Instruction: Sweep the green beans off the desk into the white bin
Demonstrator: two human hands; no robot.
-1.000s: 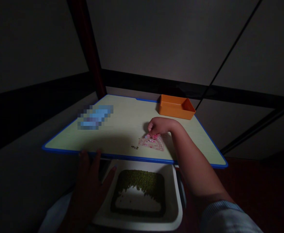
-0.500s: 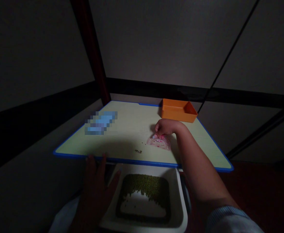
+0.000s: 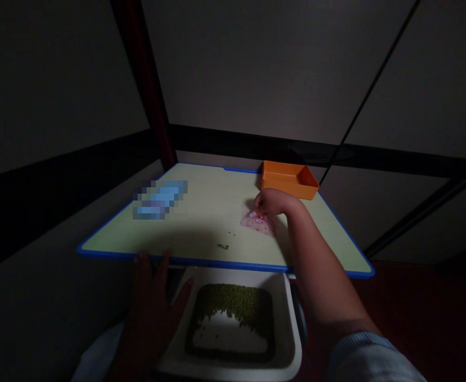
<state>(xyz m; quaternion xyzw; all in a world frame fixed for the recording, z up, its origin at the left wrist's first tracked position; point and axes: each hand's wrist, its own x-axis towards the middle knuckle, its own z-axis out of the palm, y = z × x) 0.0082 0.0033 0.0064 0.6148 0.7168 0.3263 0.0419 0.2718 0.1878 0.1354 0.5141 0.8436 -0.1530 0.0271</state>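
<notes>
A pink see-through protractor (image 3: 260, 227) with small red and white markings lies on the pale tabletop, its curved side towards me. My right hand (image 3: 270, 202) is closed, fingers pinched on the protractor's far edge; the fingertips are partly hidden. At the front left, my left hand (image 3: 155, 302) is in deep shadow, its fingers spread by the table edge and its thumb at the rim of a white basin (image 3: 294, 339). Green beans (image 3: 236, 300), probably mung beans, lie heaped in the basin's far half.
On the blue-edged table (image 3: 201, 212) several small dark grains (image 3: 223, 246) lie near the front. An orange open box (image 3: 288, 183) stands at the back right. A blurred-out blue item (image 3: 161, 199) lies at the left. Walls close in behind and to the left.
My right hand and the protractor have shifted slightly away from me across the table. My left hand stays in place; the whole view has shifted a little.
</notes>
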